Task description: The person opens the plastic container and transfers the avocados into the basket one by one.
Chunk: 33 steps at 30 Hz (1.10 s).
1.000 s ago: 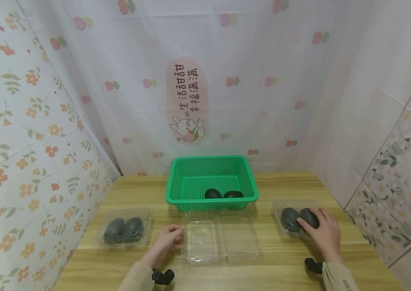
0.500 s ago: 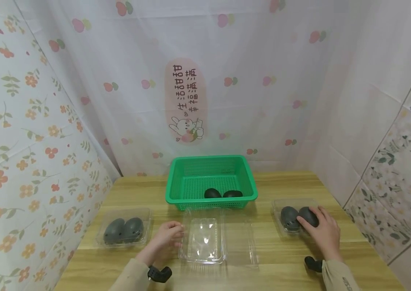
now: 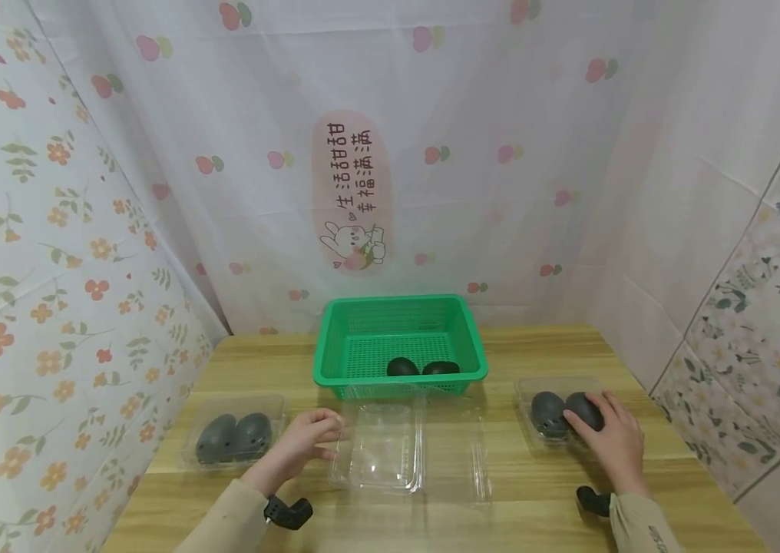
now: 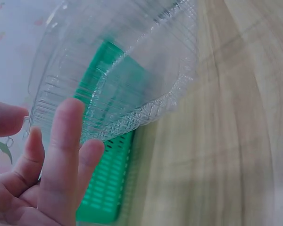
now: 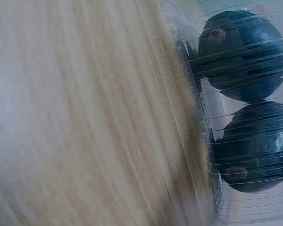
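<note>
Clear plastic is where we see the change: over the last second the opened box [image 3: 379, 442] has shifted a little leftward and toward the green basket [image 3: 400, 382], and the left hand [image 3: 303, 444] has gone the same way with it. From the left wrist we see that hand pinching the rim between thumb and a fingertip, its other fingers loose beside the plastic. The base half lies left, the lid half folded out to the right; it looks slightly tilted, though we cannot tell how much touches the worktop [image 3: 531, 503]. To our eye, the work at this moment is positioning the container itself, since no fruit shows inside it. Two dark fruits [image 3: 402, 367] sit side by side near the basket's front wall, apart from both hands. Meanwhile the right hand [image 3: 613, 449] has stayed curved over the right box [image 3: 523, 411], thumb and fingers about the nearer fruit [image 3: 582, 408] of its pair; we cannot tell whether it pinches that fruit, grips the plastic or merely rests, as the right wrist view shows ridged plastic but no clear fingers. Well to the left, the left box [image 3: 279, 418] holds another pair [image 3: 252, 434], touched by neither hand.
</note>
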Each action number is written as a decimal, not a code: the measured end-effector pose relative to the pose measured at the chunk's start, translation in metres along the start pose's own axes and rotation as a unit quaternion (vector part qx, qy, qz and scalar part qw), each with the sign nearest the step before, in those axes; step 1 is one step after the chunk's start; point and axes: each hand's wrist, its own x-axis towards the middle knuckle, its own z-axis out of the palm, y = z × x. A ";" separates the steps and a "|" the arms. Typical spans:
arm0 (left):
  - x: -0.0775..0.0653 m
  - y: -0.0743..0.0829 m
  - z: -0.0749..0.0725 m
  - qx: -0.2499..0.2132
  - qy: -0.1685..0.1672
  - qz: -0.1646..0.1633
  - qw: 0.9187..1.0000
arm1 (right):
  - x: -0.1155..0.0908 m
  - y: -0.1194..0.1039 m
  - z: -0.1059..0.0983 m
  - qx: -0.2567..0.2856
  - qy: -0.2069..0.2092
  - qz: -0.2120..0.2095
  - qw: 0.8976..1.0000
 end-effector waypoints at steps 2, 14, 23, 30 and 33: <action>-0.001 0.005 -0.003 0.005 -0.002 0.000 1.000 | 0.000 0.000 0.000 0.002 -0.001 0.002 1.000; -0.011 0.036 -0.017 0.004 -0.011 0.011 1.000 | -0.002 0.001 0.000 0.012 0.008 -0.014 1.000; -0.016 0.059 -0.031 0.002 0.002 0.020 1.000 | -0.002 0.000 0.002 0.014 0.006 -0.011 1.000; -0.016 0.072 -0.051 -0.004 0.028 0.031 0.999 | -0.003 0.000 0.003 0.017 0.007 -0.015 1.000; -0.014 0.074 -0.063 -0.018 0.043 0.036 0.998 | -0.004 0.001 0.002 0.016 0.009 -0.019 1.000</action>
